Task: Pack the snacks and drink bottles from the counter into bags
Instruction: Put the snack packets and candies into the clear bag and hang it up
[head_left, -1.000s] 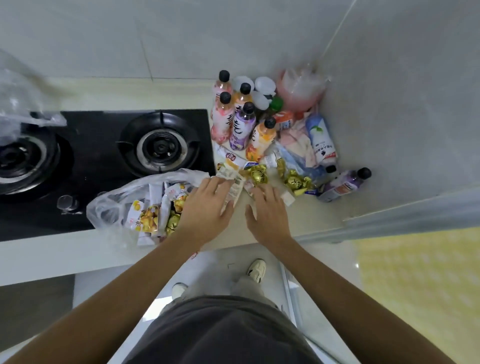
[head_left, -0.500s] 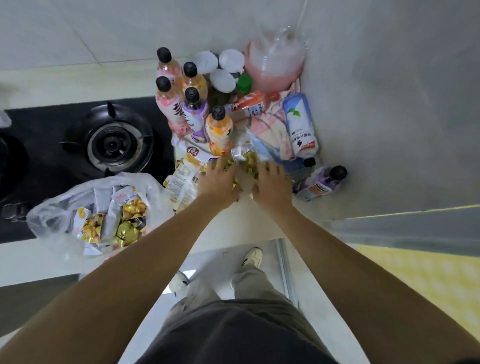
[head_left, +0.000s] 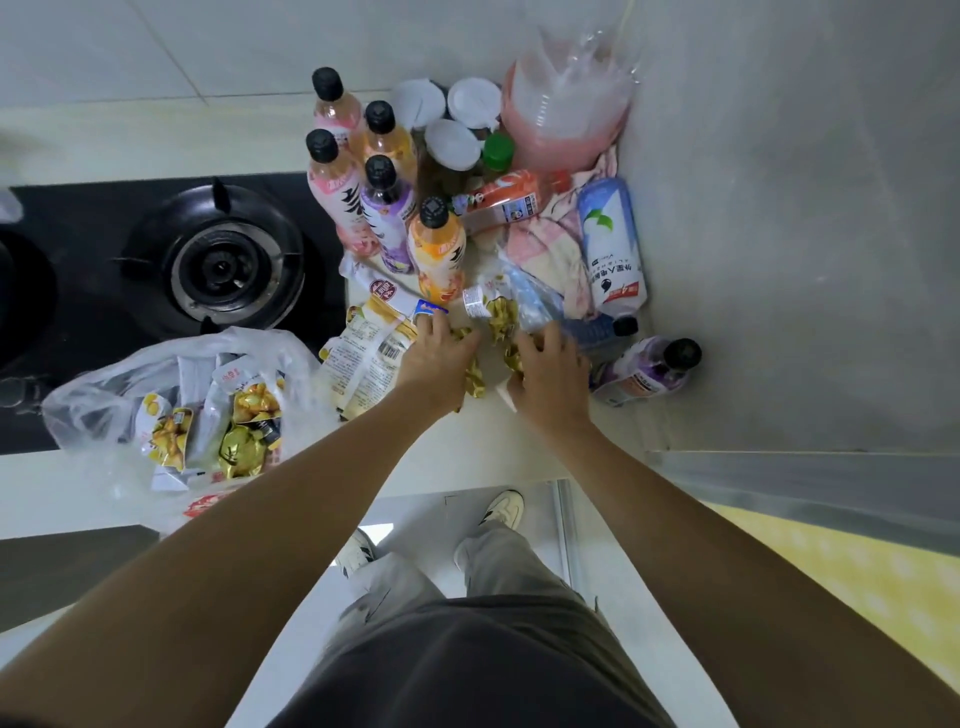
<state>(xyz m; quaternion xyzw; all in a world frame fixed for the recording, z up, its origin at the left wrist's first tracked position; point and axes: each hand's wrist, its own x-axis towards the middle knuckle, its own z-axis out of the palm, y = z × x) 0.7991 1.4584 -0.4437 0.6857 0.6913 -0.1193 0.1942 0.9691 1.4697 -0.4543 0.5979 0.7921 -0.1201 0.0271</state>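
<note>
Small gold-wrapped snacks (head_left: 500, 323) lie in a loose heap on the pale counter (head_left: 524, 441). My left hand (head_left: 434, 361) rests on the heap's left side with fingers curled over gold wrappers. My right hand (head_left: 548, 376) covers the right side, fingers bent around more of them. Flat white and yellow snack packets (head_left: 366, 358) lie just left of my left hand. Several upright drink bottles (head_left: 384, 208) with black caps stand behind the heap. A clear plastic bag (head_left: 171, 405) with snacks inside sits open at the left. A purple bottle (head_left: 647, 369) lies on its side at the right.
A black gas hob (head_left: 218, 260) fills the left of the counter. White-lidded jars (head_left: 452, 143), a pink bag of cups (head_left: 566, 114) and a lying white bottle (head_left: 613, 244) crowd the back corner. A grey wall (head_left: 779, 208) closes the right side.
Both hands have reached farther forward into the heap of gold-wrapped snacks. The view has shifted right, so the bag and hob sit more to the left.
</note>
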